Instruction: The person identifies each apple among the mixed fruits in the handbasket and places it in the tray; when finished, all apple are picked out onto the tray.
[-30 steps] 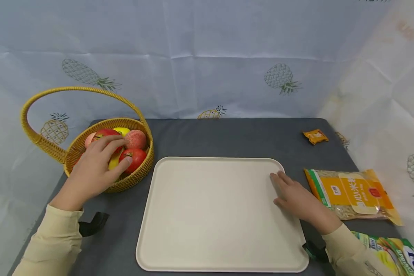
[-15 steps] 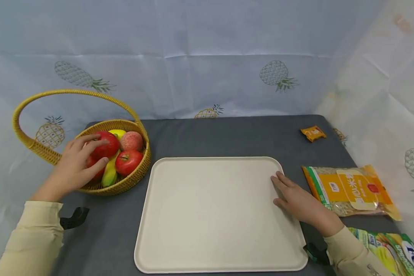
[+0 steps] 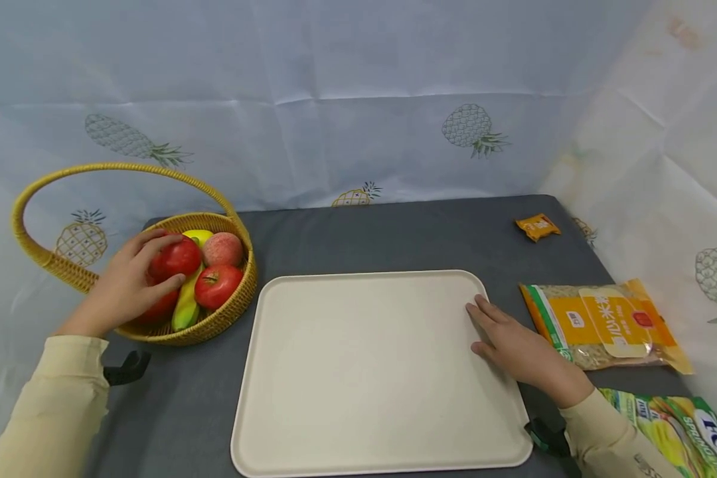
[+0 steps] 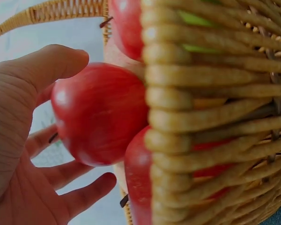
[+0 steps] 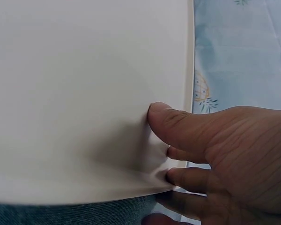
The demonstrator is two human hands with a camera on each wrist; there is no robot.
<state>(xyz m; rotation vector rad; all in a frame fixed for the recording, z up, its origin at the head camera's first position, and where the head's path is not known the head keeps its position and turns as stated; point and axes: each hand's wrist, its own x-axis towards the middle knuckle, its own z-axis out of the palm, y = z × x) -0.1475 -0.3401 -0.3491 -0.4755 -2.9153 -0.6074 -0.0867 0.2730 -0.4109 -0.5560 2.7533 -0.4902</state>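
Observation:
In the head view my left hand (image 3: 128,275) reaches over the left rim of a yellow wicker basket (image 3: 215,326), its fingers and thumb spread around a red apple (image 3: 178,259). The left wrist view shows the thumb close over that apple (image 4: 100,115), the other fingers spread along its far side and below. A second red fruit (image 3: 160,309), a yellow-green banana (image 3: 186,305), a red apple (image 3: 218,285) and a peach (image 3: 223,249) lie beside it. My right hand (image 3: 516,345) rests on the right edge of a cream tray (image 3: 358,372), fingers extended, thumb on its inside surface (image 5: 84,84).
To the right of the tray lie an orange-labelled bag of grain (image 3: 609,325) and a green packet (image 3: 672,425). A small orange wrapped packet (image 3: 538,227) lies at the back right. The basket's tall handle (image 3: 119,166) arches above its left side. A pineapple-print cloth hangs behind.
My left hand has drawn back leftward from over the middle of the basket to the left red apple. The view has shifted slightly. My right hand stays on the tray edge.

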